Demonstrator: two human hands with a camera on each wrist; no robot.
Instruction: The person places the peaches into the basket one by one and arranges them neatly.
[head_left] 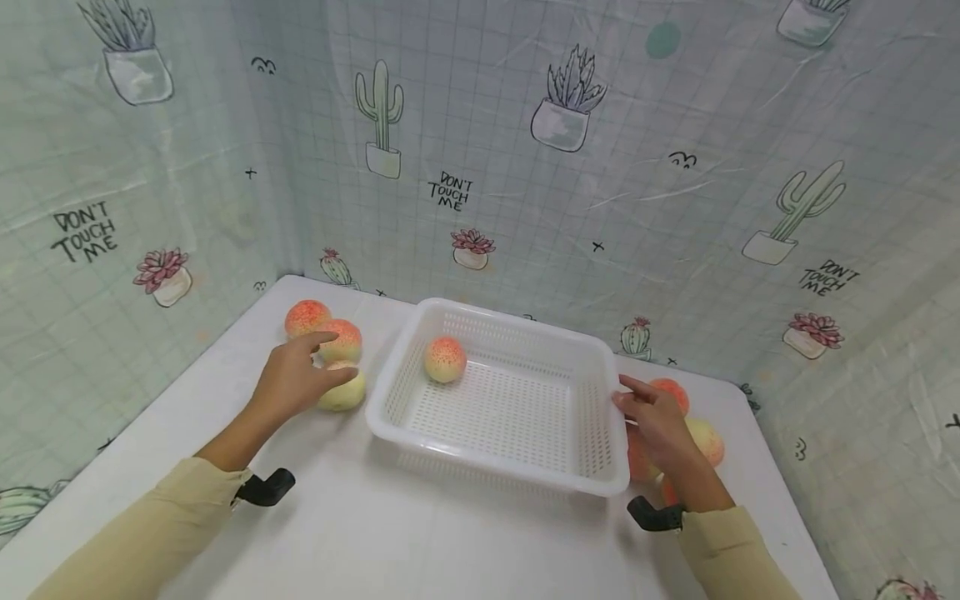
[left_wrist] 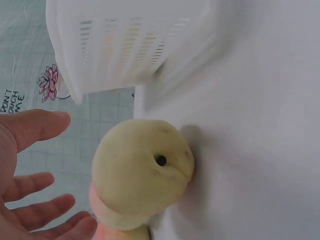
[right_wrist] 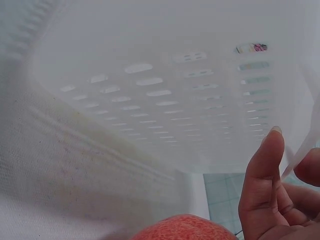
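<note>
A white plastic basket (head_left: pixel 495 454) with slotted walls stands in the middle of the table, one peach (head_left: pixel 446 360) in its far left corner. At its right rim, my right hand (head_left: pixel 660 425) pinches the edge between thumb (right_wrist: pixel 265 175) and fingers. My left hand (head_left: pixel 292 375) is over the peaches left of the basket, thumb and fingers spread apart, holding nothing. Nearest to it is a pale yellow peach (left_wrist: pixel 140 167) with a dark hole in its end. Two redder peaches, one partly behind the hand (head_left: pixel 342 340) and one farther back (head_left: pixel 306 318), sit beyond it.
Several more peaches (head_left: pixel 705 440) lie right of the basket, partly hidden by my right hand and forearm. A patterned curtain (head_left: pixel 480 150) surrounds the white table (head_left: pixel 360 533) at the back and sides. Black wrist mounts (head_left: pixel 266 487) stick out below both hands.
</note>
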